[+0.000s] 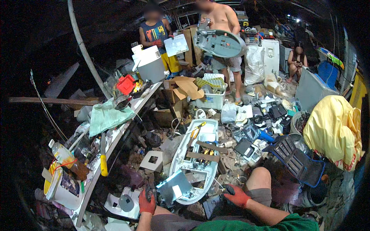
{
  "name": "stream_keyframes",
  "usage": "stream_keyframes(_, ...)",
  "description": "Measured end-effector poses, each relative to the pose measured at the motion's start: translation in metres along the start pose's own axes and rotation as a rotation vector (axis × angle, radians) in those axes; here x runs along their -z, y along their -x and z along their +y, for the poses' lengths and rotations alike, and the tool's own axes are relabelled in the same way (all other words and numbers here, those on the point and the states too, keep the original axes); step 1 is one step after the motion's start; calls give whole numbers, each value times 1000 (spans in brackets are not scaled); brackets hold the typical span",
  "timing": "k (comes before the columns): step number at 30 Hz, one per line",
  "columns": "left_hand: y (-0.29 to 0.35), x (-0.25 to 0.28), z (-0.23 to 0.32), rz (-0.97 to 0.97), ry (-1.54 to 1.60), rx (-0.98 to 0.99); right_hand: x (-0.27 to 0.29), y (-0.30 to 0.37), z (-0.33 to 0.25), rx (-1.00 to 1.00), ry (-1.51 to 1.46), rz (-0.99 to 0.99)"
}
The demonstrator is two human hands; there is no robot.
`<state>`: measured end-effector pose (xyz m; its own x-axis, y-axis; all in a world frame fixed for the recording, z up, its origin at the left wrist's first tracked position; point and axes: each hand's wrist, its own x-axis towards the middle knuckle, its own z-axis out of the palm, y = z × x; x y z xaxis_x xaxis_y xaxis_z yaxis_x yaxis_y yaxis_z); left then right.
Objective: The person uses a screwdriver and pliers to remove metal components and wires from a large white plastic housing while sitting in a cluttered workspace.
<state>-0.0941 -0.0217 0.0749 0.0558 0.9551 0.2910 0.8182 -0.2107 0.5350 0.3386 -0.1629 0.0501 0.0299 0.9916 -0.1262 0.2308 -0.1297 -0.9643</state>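
My left hand (147, 203), in a red glove, is closed around a small dark part whose kind I cannot make out. Right beside it is a flat silver panel (174, 187) with a white label; whether the two are joined is unclear. A screwdriver (229, 189) with a dark handle is gripped in my right hand (238, 198), also red-gloved, its thin shaft pointing up and left. Under the panel and beyond it lies a long white plastic housing (177, 163). Orange-handled pliers (198, 130) and several hand tools (201, 156) rest on it.
Left stands a cluttered bench (108, 148) with a yellow-handled tool (103, 164) and a bottle (63, 156). Scrap electronics cover the floor ahead. Right are an open dark case (296, 159) and a yellow sack (333, 131). Two people (221, 23) stand beyond holding plastic panels; another sits far right.
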Motion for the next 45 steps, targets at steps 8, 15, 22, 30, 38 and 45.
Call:
stream_keyframes(8, -8, -20, -11, -30, -273, -47, 24, -18, -22, 42, -221, -15)
stream_keyframes(15, -39, -47, -28, 60, -189, 10, 5, -42, 40, -46, -230, 131)
stream_keyframes(22, -39, -58, -7, -190, -429, 182, -8, -35, 32, -87, -115, 63)
stream_keyframes(30, -32, -50, -25, -238, -502, 148, -13, -34, 11, -12, -116, 121)
stream_keyframes(38, -35, -53, -36, -219, -451, 115, -9, -38, 26, 8, -74, 137)
stream_keyframes(45, -28, -40, -32, -303, -474, 187, -11, -32, -4, -7, -69, 135)
